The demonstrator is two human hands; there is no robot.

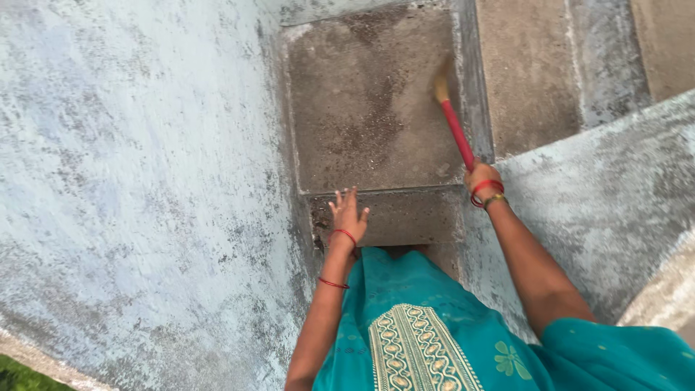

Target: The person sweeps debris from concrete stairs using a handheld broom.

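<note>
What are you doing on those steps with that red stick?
A person in a teal garment stands on a narrow concrete stairway between pale, weathered walls. The right hand grips the red handle of a broom, whose straw-coloured bristles are blurred over the dusty landing, where dark dirt lies scattered. The left hand is empty, fingers spread, held out above the step below the landing. Red bangles show on both wrists.
</note>
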